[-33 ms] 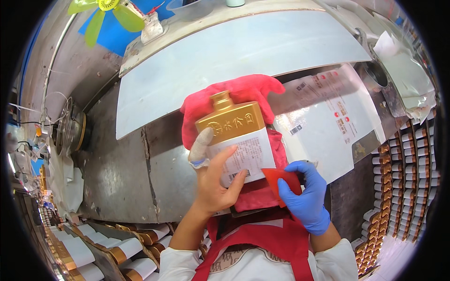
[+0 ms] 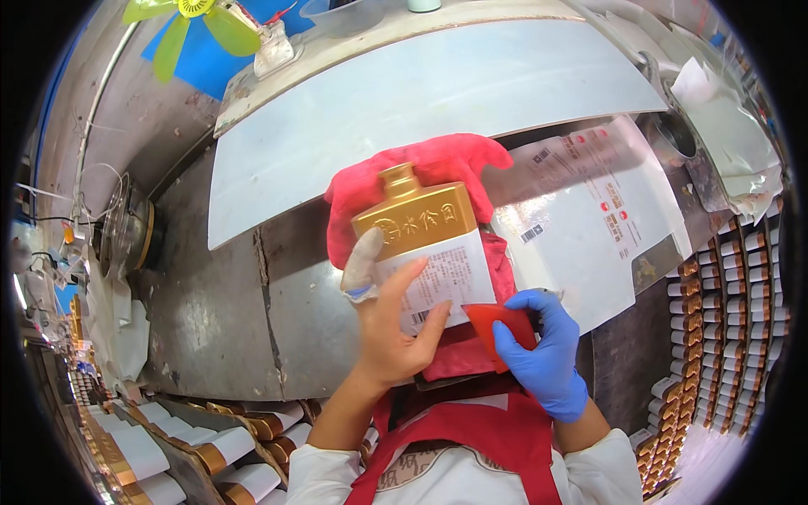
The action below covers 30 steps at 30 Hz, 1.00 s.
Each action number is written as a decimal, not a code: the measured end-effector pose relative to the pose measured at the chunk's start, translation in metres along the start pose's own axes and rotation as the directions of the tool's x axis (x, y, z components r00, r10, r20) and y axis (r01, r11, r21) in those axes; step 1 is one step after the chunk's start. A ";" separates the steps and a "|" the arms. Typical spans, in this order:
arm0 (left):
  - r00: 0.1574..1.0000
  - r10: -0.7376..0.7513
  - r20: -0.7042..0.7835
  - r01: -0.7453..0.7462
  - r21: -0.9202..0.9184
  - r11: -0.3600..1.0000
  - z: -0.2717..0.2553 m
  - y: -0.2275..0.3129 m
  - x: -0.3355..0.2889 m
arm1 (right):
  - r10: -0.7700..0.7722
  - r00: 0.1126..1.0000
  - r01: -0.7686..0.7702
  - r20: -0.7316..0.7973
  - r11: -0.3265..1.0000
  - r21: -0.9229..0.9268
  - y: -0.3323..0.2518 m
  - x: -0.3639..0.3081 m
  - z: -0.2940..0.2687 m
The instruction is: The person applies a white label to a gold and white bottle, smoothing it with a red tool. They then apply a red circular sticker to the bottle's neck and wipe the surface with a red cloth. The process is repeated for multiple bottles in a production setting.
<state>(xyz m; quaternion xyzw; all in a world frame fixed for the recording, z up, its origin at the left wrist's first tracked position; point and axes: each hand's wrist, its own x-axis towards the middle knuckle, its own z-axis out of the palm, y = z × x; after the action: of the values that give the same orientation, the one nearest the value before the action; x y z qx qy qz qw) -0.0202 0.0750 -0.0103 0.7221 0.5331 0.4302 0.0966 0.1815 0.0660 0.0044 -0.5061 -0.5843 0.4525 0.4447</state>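
A flat gold bottle with raised characters and a white printed label lies on a pink cloth, its neck pointing away from me. My left hand steadies the bottle from its left side, index finger and thumb spread over the label. A whitish cover wraps one of its fingers. My right hand, in a blue glove, grips a red scraper. The scraper's tip meets the label's lower right area; whether it presses there I cannot tell.
A printed backing sheet lies right of the cloth. Behind is a long pale board, with a green fan at the far left. Rows of gold-and-white bottles stand to the right and lower left.
My right hand has shifted slightly left and up with the scraper, carrying its tip a little farther over the label. My left thumb and index finger have moved slightly right.
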 end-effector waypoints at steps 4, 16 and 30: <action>0.996 -0.066 -0.062 0.065 -0.027 0.998 0.013 0.008 0.002 | 0.043 0.999 -0.046 0.031 0.992 0.113 0.012 0.004 0.007; 0.992 -0.128 -0.023 0.129 0.052 0.990 0.010 0.008 0.003 | 0.172 0.975 -0.202 0.144 0.952 0.232 0.024 0.012 -0.007; 0.961 -0.273 0.041 0.276 -0.126 0.953 0.009 0.008 -0.013 | -0.712 0.581 0.814 0.395 0.498 -0.300 -0.032 0.074 -0.008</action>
<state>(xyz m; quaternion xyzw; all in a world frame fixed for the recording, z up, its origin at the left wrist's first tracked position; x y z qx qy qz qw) -0.0092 0.0635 -0.0174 0.6381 0.5977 0.4383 0.2087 0.1764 0.1376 0.0414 -0.2279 -0.8802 0.1112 0.4011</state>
